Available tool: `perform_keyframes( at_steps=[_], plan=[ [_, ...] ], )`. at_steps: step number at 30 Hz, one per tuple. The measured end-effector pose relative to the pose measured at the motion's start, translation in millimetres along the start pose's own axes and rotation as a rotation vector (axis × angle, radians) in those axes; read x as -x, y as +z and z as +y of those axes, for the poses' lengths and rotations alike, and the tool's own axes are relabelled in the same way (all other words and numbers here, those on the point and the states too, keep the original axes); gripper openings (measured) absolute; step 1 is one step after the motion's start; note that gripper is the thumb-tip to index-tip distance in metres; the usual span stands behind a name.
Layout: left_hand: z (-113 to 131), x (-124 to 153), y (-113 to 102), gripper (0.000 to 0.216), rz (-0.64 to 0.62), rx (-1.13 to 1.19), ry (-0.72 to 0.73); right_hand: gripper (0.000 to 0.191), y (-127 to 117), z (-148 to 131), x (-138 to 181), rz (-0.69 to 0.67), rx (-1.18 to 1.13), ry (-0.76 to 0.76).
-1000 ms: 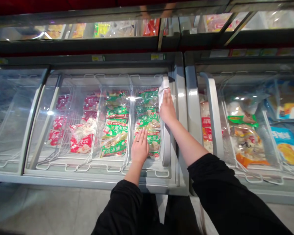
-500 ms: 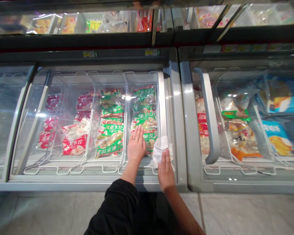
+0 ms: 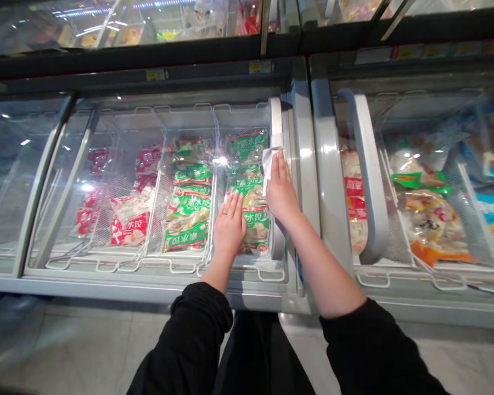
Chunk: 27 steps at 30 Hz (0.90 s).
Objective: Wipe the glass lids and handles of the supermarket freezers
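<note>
My left hand (image 3: 230, 222) lies flat on the glass lid (image 3: 127, 151) of a chest freezer, fingers stretched out and a ring on one of them. Beneath the glass are green bags of frozen dumplings (image 3: 191, 203). My right hand (image 3: 280, 186) presses a folded white tissue (image 3: 268, 167) against the white handle (image 3: 276, 118) along the lid's right side. Its fingers are straight and cover part of the tissue.
Red dumpling bags (image 3: 128, 222) sit in wire baskets further left. On the right stands another freezer with a curved grey handle (image 3: 366, 181) and bagged food (image 3: 432, 227). More freezers line the back. Grey floor tiles (image 3: 86, 334) show below.
My right hand has slid the tissue up along the handle, away from me, from its lower end. My left hand stays on nearly the same spot of glass. The view has shifted slightly.
</note>
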<state>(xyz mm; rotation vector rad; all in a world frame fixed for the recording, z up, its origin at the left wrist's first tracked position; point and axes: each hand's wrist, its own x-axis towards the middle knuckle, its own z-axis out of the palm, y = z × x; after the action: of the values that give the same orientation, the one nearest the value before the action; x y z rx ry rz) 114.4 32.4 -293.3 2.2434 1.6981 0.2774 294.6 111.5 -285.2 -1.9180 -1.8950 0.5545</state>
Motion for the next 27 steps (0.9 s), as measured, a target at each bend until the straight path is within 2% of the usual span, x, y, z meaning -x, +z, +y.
perform_keyframes(
  at_steps=[2,8,12,17,21,24,25,27],
  plan=[
    [2,-1,-2,0.066,-0.008,-0.005,-0.011,0.094,-3,-8,42,-0.007,0.005,0.008],
    [8,-2,-11,0.066,-0.067,-0.049,-0.035,0.093,-1,-38,204,-0.033,0.055,0.105],
    [7,-2,-8,0.063,-0.052,-0.039,-0.029,0.09,-1,-38,267,-0.115,0.126,0.165],
    [5,-1,-4,0.065,-0.025,-0.006,-0.021,0.069,-7,-39,296,-0.173,0.165,0.147],
    [5,-1,-3,0.066,0.001,0.003,-0.019,0.055,11,-84,286,-0.279,-0.072,0.007],
    [4,-1,-2,0.064,-0.003,-0.002,-0.016,0.048,27,-116,273,-0.309,-0.221,0.003],
    [4,-1,-2,0.063,-0.007,-0.002,-0.015,0.047,28,-118,271,-0.311,-0.227,-0.008],
    [3,-1,-1,0.063,-0.011,0.001,-0.015,0.048,18,-106,275,-0.308,-0.178,-0.07]
  ],
)
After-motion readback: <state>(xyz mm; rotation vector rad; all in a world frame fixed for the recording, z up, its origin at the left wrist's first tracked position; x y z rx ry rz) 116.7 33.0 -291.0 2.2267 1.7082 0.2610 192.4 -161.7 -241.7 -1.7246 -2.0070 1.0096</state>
